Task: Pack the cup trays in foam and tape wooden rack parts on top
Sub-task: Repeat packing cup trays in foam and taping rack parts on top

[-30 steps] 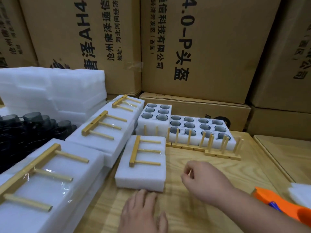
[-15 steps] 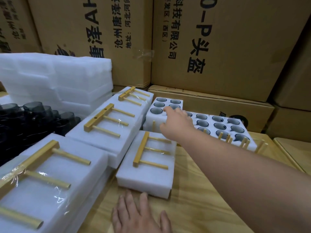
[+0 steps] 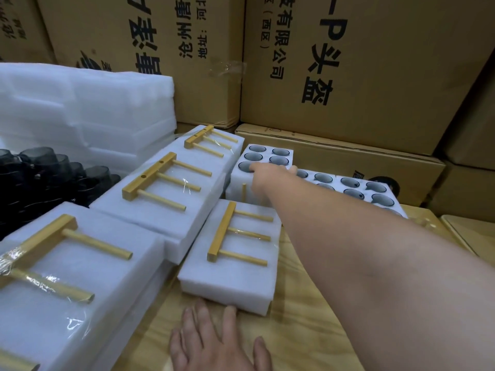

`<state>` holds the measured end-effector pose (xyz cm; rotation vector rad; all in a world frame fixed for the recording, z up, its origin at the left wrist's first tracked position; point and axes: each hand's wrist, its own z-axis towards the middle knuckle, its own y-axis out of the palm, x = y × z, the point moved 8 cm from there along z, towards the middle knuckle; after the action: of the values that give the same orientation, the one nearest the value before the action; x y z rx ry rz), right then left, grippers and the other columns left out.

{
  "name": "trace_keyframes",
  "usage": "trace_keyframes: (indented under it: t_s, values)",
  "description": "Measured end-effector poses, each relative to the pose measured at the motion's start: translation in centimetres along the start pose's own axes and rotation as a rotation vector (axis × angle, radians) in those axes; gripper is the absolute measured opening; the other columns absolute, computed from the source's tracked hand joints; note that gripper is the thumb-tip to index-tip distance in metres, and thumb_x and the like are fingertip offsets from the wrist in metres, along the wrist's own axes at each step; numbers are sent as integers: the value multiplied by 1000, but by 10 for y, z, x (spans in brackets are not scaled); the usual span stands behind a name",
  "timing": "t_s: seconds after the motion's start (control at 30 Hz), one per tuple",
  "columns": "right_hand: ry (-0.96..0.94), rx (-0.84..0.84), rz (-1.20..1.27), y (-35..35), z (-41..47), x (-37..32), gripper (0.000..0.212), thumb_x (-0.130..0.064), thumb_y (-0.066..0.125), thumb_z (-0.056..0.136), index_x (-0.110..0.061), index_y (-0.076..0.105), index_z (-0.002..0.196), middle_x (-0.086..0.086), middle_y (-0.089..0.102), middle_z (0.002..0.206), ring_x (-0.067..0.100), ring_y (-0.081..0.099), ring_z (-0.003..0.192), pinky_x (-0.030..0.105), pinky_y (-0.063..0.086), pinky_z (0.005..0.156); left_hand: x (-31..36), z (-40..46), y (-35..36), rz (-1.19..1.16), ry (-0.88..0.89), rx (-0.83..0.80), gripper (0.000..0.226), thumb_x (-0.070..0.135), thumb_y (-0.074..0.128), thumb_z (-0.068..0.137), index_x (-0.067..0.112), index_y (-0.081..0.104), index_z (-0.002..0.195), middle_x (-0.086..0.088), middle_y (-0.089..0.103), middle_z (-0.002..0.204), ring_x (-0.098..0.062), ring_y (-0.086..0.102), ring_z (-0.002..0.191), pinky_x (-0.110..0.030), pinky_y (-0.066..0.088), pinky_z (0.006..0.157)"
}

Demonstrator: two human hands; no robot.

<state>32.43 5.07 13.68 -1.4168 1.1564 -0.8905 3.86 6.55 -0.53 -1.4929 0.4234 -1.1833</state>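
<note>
My right hand reaches far forward onto a white foam cup tray holding dark glass cups; its fingers lie on the tray's near holes, grasping its top edge. A wider foam cup tray lies to its right, partly hidden by my forearm. In front sits a small foam block with a wooden rack part on top. My left hand rests flat and open on the wooden table, touching that block's near edge. Packed foam blocks with taped rack parts lie to the left.
A stack of plain foam sheets stands at back left, with dark glass cups in front of it. Large cardboard boxes wall off the back. The wooden table shows bare at lower middle.
My right hand has gone from the table near me out to the far cup tray and settled on its near holes. The view has moved closer. My left hand has stayed put.
</note>
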Motion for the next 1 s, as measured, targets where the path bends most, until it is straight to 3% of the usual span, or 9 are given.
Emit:
trace_keyframes:
  t_s: [0.17, 0.27, 0.4, 0.53, 0.67, 0.8, 1.0]
  values:
    - [-28, 113, 56, 0, 7, 3, 52, -23, 53, 78, -51, 52, 121, -2, 51, 85, 30, 45, 109, 47, 23, 103, 0, 1, -1, 12, -3, -4, 70, 58, 45, 52, 17, 79, 96, -31, 63, 126, -51, 63, 111, -55, 33, 99]
    - [8, 130, 140, -12, 1, 7, 49, -23, 59, 84, -45, 48, 127, 2, 49, 88, 30, 36, 100, 43, 28, 91, 1, 1, -2, 20, -7, -17, 70, 58, 45, 51, 16, 79, 95, -31, 64, 126, -51, 63, 111, -55, 33, 99]
    - [-1, 181, 385, -41, -4, 14, 52, -20, 51, 90, -38, 43, 138, 4, 54, 123, 29, 42, 111, 32, 27, 84, 1, -2, -5, 37, 1, -13, 71, 58, 45, 53, 14, 79, 96, -31, 64, 126, -52, 63, 112, -57, 32, 100]
    - [-128, 296, 409, -84, -26, 22, 43, -14, 48, 97, -31, 49, 136, 3, 57, 123, 31, 54, 112, 49, 39, 105, 2, -4, -10, 43, 10, 22, 72, 57, 44, 55, 12, 79, 98, -33, 62, 128, -53, 60, 115, -61, 36, 100]
    - [-164, 367, 396, -117, -57, 45, 39, -15, 49, 95, -29, 53, 132, 5, 58, 118, 28, 56, 101, 47, 51, 91, 4, -7, -18, 46, 7, 52, 71, 56, 43, 57, 13, 78, 101, -32, 62, 130, -51, 60, 118, -62, 40, 101]
    - [-167, 395, 385, -134, -95, 77, 40, -17, 51, 94, -32, 54, 131, 2, 58, 115, 25, 58, 96, 35, 48, 69, 3, -9, -28, 40, -14, 115, 74, 58, 39, 61, 14, 77, 106, -31, 60, 133, -50, 56, 124, -62, 37, 106]
    - [-149, 411, 371, -141, -173, 127, 37, -25, 56, 97, -33, 54, 133, -6, 56, 111, 12, 58, 88, 27, 44, 62, 4, -15, -32, 62, -58, 42, 84, 65, 28, 63, 30, 64, 130, -17, 42, 156, -36, 35, 145, -49, 21, 118]
